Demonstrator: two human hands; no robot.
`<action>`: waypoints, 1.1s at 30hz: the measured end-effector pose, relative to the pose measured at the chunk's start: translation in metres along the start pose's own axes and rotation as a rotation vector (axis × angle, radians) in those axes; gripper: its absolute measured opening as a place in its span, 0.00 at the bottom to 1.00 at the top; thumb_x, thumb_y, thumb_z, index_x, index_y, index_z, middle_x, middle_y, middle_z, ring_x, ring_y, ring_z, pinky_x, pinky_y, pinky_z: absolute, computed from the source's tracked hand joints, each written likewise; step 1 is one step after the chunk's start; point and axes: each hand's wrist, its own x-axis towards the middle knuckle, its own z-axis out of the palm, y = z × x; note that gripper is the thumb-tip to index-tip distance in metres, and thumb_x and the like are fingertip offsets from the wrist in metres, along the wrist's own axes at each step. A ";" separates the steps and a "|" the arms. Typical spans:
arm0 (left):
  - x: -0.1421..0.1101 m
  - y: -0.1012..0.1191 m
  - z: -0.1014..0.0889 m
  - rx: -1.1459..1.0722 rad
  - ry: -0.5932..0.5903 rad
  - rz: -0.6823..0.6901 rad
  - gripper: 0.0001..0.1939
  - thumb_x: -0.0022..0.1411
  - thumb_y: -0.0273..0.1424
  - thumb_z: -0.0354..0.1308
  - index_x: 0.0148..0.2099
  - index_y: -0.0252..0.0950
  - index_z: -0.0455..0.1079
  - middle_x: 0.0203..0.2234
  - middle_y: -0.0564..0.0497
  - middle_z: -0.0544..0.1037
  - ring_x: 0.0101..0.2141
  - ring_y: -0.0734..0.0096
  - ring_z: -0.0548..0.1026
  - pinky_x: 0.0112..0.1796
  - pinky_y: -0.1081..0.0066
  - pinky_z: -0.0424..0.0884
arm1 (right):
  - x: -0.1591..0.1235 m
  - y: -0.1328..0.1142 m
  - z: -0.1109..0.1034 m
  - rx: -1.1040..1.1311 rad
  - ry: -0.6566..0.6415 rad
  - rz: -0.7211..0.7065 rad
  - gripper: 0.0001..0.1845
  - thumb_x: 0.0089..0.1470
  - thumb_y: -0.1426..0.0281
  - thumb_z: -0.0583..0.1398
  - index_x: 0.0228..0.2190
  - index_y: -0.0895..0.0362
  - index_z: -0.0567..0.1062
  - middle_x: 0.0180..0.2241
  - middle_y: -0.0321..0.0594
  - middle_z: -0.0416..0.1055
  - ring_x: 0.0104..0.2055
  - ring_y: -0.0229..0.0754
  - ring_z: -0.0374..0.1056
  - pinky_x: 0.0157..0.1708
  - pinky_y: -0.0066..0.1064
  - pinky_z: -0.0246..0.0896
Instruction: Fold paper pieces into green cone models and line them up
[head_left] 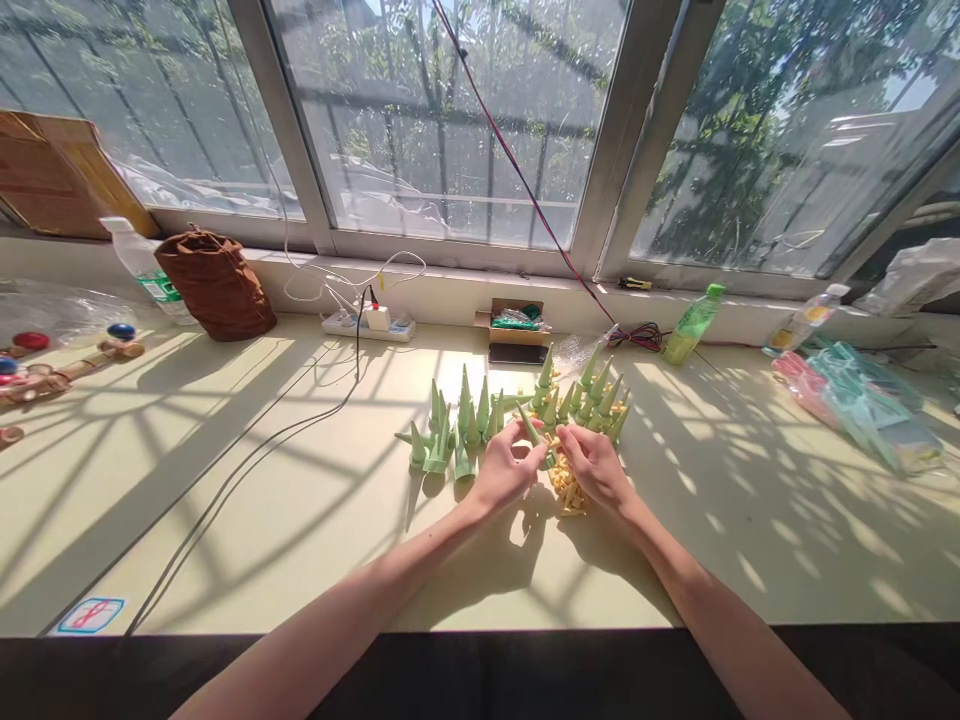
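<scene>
Green cone is held in the left hand, tilted with its tip up and to the left, just above the table. The left fingers are curled around its lower part. The right hand is just beside it, fingertips drawn in toward the cone's base, where a bit of yellow shows; I cannot tell whether they are closed on a piece. Below the right hand, a heap of small yellow pieces lies loose on the table. Left of the hands stands a group of similar cones, points mostly up, with one at the left edge pointing sideways. Behind the right hand is a second group of cones, with yellow bits showing among them. Farther back, near the window, a small cardboard box with green contents sits behind a dark flat object. A white power strip is to the left, near a brown cloth bag. Toward the right stand a green bottle and, farther along, some pastel plastic packets.
</scene>
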 end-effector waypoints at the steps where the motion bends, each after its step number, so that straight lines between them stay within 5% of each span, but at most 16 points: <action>1: 0.000 0.000 0.000 0.004 0.001 0.003 0.16 0.61 0.36 0.57 0.50 0.35 0.65 0.36 0.49 0.75 0.18 0.80 0.69 0.16 0.76 0.66 | 0.000 0.000 0.000 -0.016 0.001 -0.002 0.25 0.63 0.54 0.50 0.20 0.56 0.59 0.18 0.32 0.58 0.21 0.35 0.54 0.23 0.27 0.48; 14: -0.006 -0.001 0.002 0.399 0.047 0.318 0.09 0.62 0.29 0.54 0.45 0.35 0.64 0.24 0.56 0.70 0.21 0.78 0.67 0.22 0.76 0.66 | 0.001 -0.002 0.002 -0.145 0.040 -0.037 0.24 0.63 0.56 0.49 0.19 0.56 0.61 0.17 0.30 0.53 0.20 0.34 0.51 0.22 0.28 0.45; 33: -0.002 -0.005 -0.001 0.263 0.026 0.580 0.08 0.63 0.22 0.54 0.42 0.36 0.71 0.37 0.49 0.73 0.30 0.77 0.72 0.25 0.79 0.72 | -0.002 -0.003 0.000 -0.203 0.135 -0.203 0.21 0.63 0.62 0.51 0.20 0.55 0.64 0.16 0.32 0.57 0.19 0.35 0.53 0.23 0.29 0.50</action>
